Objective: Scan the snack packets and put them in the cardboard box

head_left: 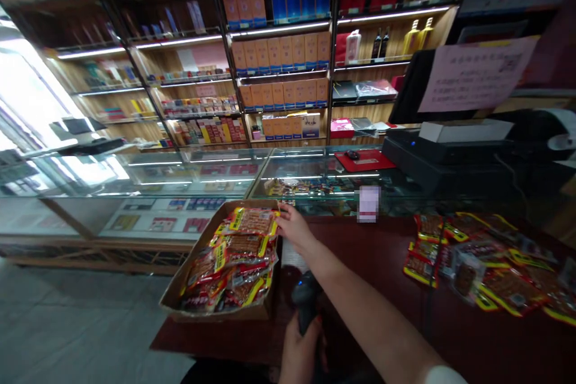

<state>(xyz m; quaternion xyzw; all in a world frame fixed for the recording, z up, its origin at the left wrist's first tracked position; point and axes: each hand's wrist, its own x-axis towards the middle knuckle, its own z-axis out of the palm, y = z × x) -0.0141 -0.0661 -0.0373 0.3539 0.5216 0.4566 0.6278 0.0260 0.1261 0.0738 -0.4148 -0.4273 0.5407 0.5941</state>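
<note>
At the bottom centre, my left hand (300,345) is wrapped round the handle of a dark barcode scanner (307,294) with a small blue light. My right hand (294,228) reaches across above it to the far right corner of an open cardboard box (180,306). Its fingers pinch the right end of a red and yellow snack packet (252,221), the topmost at the far side of the box. More such snack packets (238,246) with brown contents fill the box. Something pale, perhaps a sheet (293,258), lies beside the box, partly hidden by my right arm.
A pile of snack packets (513,288) lies on the right of the dark red counter (360,264). Behind it stand a glass display case (216,171), a red mouse pad (369,160) and a monitor (414,87) with a paper over it. Stocked shelves (281,75) line the wall.
</note>
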